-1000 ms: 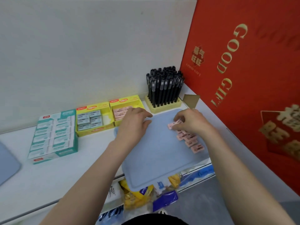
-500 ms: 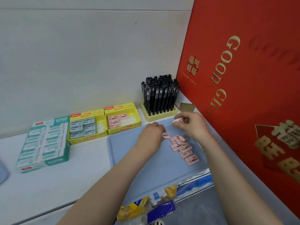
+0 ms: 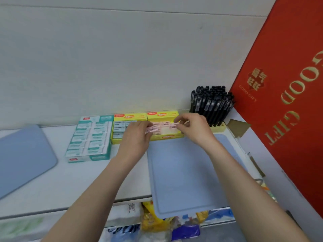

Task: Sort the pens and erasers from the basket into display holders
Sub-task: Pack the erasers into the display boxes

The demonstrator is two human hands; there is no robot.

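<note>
Now | left grip point(image 3: 137, 135), mid-frame, fingers curled on pink erasers point(image 3: 150, 129) at the yellow box point(image 3: 166, 137) left wall | right grip point(image 3: 195, 128), right of centre, pinches single pink eraser point(image 3: 173, 126) above that box | blue tray point(image 3: 188, 172) lies below both.

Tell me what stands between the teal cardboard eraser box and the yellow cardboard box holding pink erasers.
A second yellow cardboard box holding grey-blue erasers fills that gap; the left hand covers its right part. The head view shows it.
</note>
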